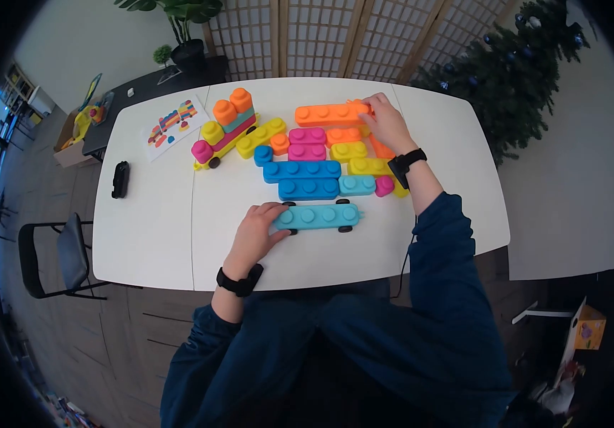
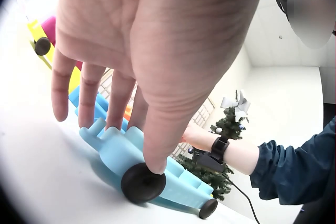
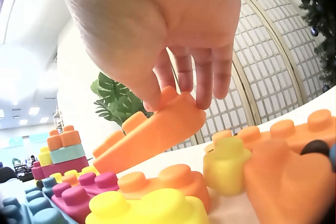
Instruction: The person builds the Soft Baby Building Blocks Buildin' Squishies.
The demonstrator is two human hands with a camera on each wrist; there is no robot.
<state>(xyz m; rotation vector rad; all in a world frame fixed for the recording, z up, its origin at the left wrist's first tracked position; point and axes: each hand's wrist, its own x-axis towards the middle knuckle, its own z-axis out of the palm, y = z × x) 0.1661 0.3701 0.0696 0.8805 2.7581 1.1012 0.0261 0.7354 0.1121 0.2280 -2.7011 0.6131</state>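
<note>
My left hand (image 1: 248,234) holds the left end of a light blue wheeled base (image 1: 321,217), thumb on the near side by a black wheel (image 2: 143,183) and fingers along the far side. The base stands on its wheels near the table's front. At the back, my right hand (image 1: 388,127) pinches the right end of a long orange block (image 3: 152,136) between thumb and fingers. In the right wrist view this block tilts, its gripped end higher than the other. Yellow blocks (image 1: 348,150), magenta blocks (image 1: 307,143) and blue blocks (image 1: 301,170) lie between the hands.
An assembled block vehicle (image 1: 227,132) with orange blocks on top stands at back left, next to a picture sheet (image 1: 174,127). A black object (image 1: 121,179) lies on the white table (image 1: 154,235) at far left. A cable (image 1: 406,260) hangs from the right wrist.
</note>
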